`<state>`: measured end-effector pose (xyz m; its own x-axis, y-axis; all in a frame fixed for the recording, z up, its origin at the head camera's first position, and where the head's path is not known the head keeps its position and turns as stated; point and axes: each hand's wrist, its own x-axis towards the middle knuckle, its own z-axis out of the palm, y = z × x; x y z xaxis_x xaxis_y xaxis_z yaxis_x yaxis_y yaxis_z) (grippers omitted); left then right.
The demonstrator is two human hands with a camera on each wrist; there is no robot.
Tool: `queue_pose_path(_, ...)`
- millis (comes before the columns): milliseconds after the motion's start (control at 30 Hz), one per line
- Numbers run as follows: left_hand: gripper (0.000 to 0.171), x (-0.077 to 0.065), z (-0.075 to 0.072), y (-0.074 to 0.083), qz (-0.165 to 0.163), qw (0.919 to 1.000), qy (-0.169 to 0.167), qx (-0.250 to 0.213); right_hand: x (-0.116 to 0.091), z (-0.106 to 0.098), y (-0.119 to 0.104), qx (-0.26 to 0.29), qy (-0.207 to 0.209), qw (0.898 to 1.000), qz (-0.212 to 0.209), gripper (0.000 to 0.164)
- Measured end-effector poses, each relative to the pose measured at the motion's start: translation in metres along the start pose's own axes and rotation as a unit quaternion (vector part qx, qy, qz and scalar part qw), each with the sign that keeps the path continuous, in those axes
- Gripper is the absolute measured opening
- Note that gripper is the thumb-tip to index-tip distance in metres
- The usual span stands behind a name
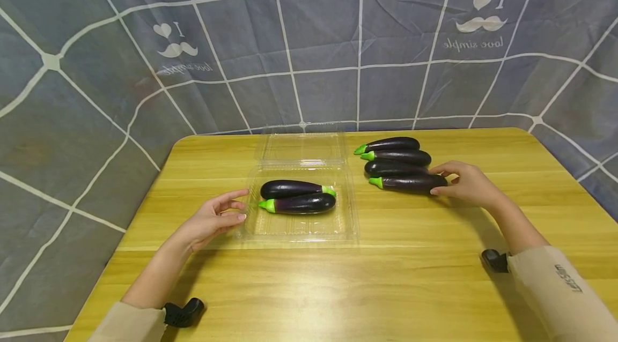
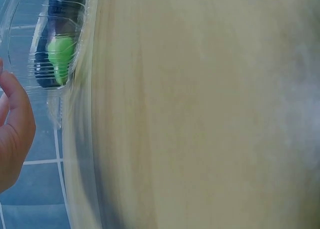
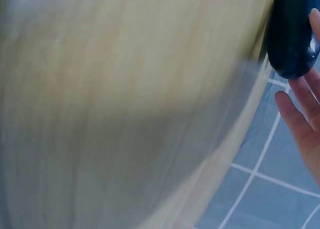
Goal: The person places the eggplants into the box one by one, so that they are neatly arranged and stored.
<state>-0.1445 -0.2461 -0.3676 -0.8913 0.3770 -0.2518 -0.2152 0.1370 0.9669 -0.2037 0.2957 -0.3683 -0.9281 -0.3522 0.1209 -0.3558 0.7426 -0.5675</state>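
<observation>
A clear plastic clamshell box (image 1: 289,228) lies with its lid (image 1: 303,146) folded back. Inside, a far eggplant (image 1: 289,189) has its green stem to the right, and a near eggplant (image 1: 306,203) has its stem to the left. My left hand (image 1: 210,221) is at the box's left edge, fingers loosely bent; whether the tips touch it I cannot tell. On the right, my right hand (image 1: 465,184) holds the blunt end of the nearest eggplant (image 1: 407,184) between thumb and fingers. The right wrist view shows this eggplant's dark end (image 3: 292,44) by the fingertips.
Behind the held eggplant, several more lie side by side, among them a middle eggplant (image 1: 403,157) and the farthest eggplant (image 1: 393,143). The wooden table (image 1: 299,288) ends at a grey curtain (image 1: 328,95) with white lines. Each sleeve carries a black wrist device (image 1: 185,313).
</observation>
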Motion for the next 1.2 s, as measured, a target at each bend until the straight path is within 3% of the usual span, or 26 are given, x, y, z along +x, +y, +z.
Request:
queue_pose_path(133, 0.066, 0.0004, -0.0009, -0.0010, -0.002, 1.0000, 0.002, -0.003, 0.0043, 0.0032, 0.0022, -0.006, 0.006, 1.000, -0.017, 0.043)
queue_pose_path(667, 0.066, 0.0003, -0.0008, -0.0004, -0.002, 1.0000, 0.004, -0.004, 0.0083, 0.0034, 0.0026, 0.010, -0.019, 1.000, -0.004, 0.044)
queue_pose_path(1200, 0.066, 0.0014, -0.0010, -0.0007, -0.001, 1.0000, 0.002, -0.006, 0.0038, 0.0044, 0.0037, 0.004, -0.016, 1.000, -0.017, 0.041)
